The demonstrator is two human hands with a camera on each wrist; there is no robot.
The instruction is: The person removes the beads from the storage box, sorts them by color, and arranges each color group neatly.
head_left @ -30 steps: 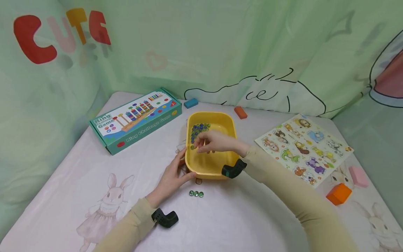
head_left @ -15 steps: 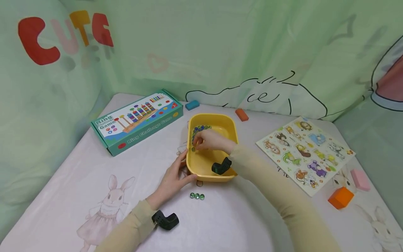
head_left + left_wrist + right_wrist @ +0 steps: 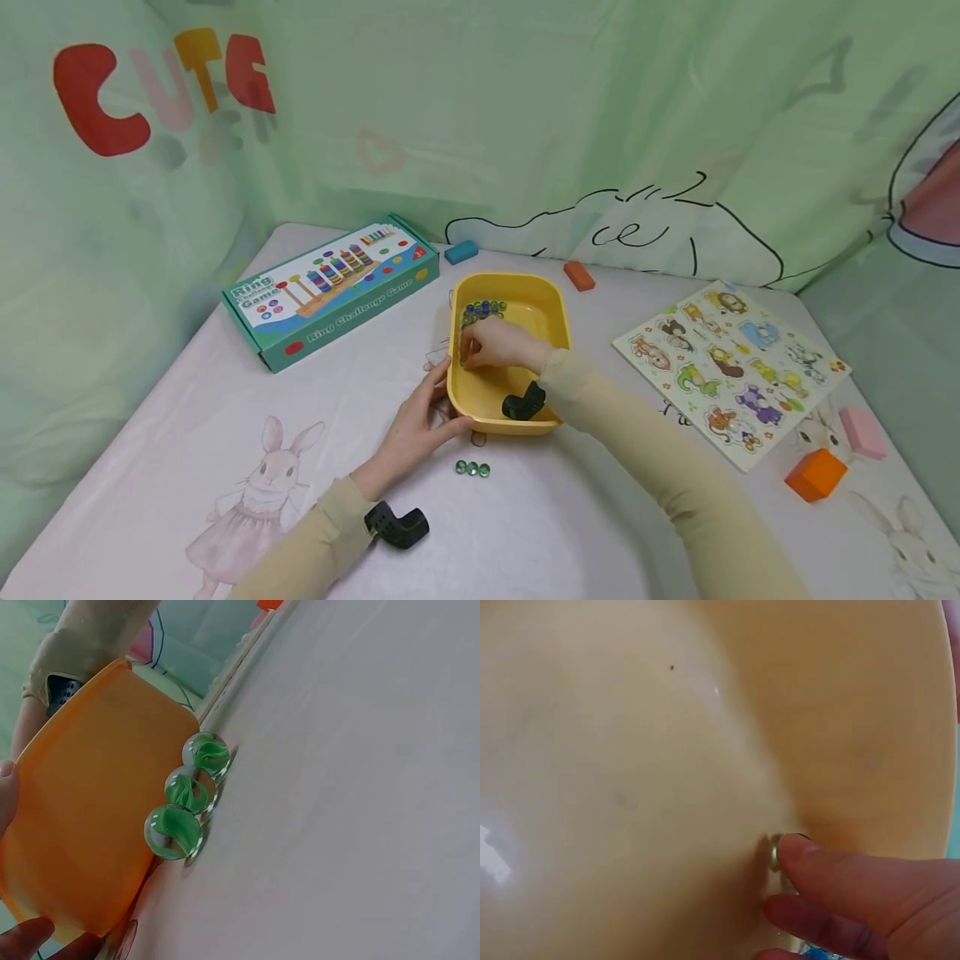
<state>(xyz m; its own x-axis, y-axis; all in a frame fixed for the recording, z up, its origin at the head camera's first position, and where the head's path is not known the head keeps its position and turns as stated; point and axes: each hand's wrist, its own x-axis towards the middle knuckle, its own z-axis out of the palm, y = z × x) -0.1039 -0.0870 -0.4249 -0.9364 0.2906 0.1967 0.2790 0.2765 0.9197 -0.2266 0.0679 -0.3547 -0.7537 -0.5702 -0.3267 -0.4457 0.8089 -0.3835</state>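
A yellow plastic tub stands mid-table, tilted across the left wrist view. Around its near left corner my left hand holds it, the thumb by the front rim and the fingers along the left side. My right hand reaches down inside, at the left wall. In the right wrist view its thumb and fingertips pinch a small glass marble, mostly hidden. Blue and green marbles lie together at the tub's far left, partly covered by that hand. Three green-swirled marbles sit in a row before the tub.
Back left lies a Ring Challenge Game box. A blue block and a red-orange block lie behind the tub. To the right are an animal puzzle board, an orange block and a pink block.
My right hand has moved left and lower inside the tub, to the marble by the left wall. The left hand keeps its hold. The whole head view has shifted slightly.
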